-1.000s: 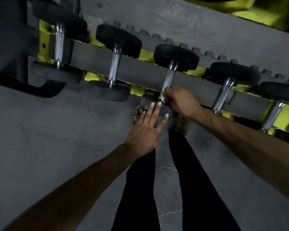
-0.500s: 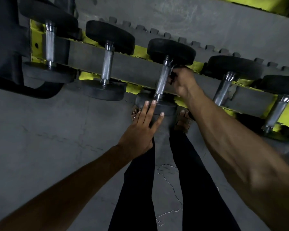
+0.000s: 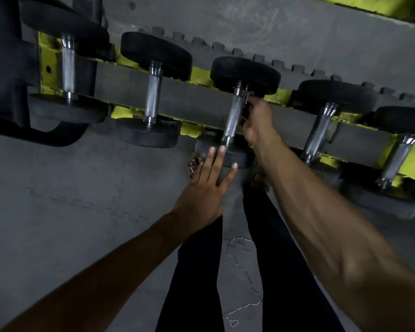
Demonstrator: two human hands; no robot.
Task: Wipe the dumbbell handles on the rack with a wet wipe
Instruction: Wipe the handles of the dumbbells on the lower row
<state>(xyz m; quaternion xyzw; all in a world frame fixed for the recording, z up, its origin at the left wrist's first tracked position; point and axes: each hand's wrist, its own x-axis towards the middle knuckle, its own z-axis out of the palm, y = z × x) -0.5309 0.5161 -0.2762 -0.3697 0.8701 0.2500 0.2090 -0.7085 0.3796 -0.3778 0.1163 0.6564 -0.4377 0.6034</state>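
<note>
Rack point(image 3: 125, 85) runs left to right across the far side and carries five dumbbells, each with its handle pointing near to far.

Middle dumbbell point(image 3: 244, 73) is the one being worked. Its knurled handle point(image 3: 233, 118) is bare along most of its length.

Right hand point(image 3: 256, 121) sits against the right side of the handle at its far end, just under the far head, with its fingers curled in around the bar. I see a small pale scrap point(image 3: 246, 98) at the fingertips. It may be the wet wipe, but it is too small for me to say.

Left hand point(image 3: 199, 190) is flat. Its fingers point(image 3: 219, 161) are straight and slightly spread, pressing on the near head point(image 3: 235, 159) of the same dumbbell.

The neighbouring dumbbell to the left point(image 3: 153, 53) and the one to the right point(image 3: 336, 92) sit untouched.

Below are grey floor point(image 3: 58, 200) and dark trouser legs point(image 3: 285, 259).
</note>
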